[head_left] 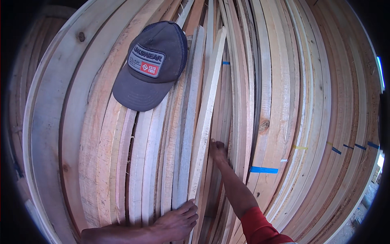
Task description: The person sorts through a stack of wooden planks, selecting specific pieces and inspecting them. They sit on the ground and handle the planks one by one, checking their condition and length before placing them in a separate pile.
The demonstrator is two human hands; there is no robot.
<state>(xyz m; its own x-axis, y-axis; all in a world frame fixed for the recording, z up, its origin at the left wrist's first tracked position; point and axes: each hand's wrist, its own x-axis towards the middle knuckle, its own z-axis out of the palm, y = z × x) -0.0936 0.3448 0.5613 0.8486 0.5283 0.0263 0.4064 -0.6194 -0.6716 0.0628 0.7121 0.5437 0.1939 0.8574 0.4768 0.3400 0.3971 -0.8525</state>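
A pale wooden strip (208, 101) leans over its neighbours, its top end standing free. Low on it, my left hand (176, 223) is closed with the fingertips hooked round its edge. My right hand (218, 151) reaches into the gap just right of that strip, fingers curled among thinner, darker strips (218, 116). What it grips is hidden by the hand itself. Above my left hand stands a greyish strip (187, 134), side by side with the pale one.
A dark blue cap (150, 65) with a front patch rests on the planks, upper left. Long boards (109, 162) fill both sides. Blue tape (264, 169) crosses boards on the right, with more blue bands (360, 146) farther right. A knotted wide board (53, 122) stands far left.
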